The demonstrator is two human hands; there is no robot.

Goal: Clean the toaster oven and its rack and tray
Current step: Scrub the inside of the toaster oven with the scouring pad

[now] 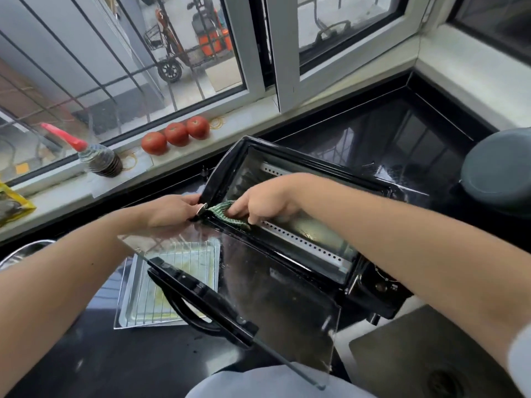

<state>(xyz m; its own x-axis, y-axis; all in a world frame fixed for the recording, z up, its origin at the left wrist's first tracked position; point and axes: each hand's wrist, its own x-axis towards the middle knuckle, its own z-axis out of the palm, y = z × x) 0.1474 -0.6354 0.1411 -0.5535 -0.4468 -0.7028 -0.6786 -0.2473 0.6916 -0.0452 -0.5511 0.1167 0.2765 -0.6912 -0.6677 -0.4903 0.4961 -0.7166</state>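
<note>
A: Toaster oven [301, 225] sits on the black tabletop [115, 363] below the window, turned at an angle, with its glass door [258, 297] dropped open toward you. Where are you with it?

B: You're working the front left corner of the opening. Your right hand [267, 201] has its fingers [240, 209] pressed down on a green cloth [228, 215], pinning it against the lower edge of the frame. Your left hand [172, 209] steadies the oven's left side, fingers curled around that corner; something small and silvery shows at the fingertips, but you can't tell what it is.

A: And the rack and tray?

B: Both are out of the oven. The rack [172, 282] lies in the tray [126, 314], on the tabletop just left of the open door, partly under it. A yellowish film shows on the tray, so I'd judge those two are not yet cleaned.

A: So how much is left?

B: Most of it, by my reckoning. You're only at one corner of the oven's mouth; the inside walls, the floor and the smeared door look unfinished. After that come the rack and the tray, probably at the sink [431, 369] to your right.
</note>
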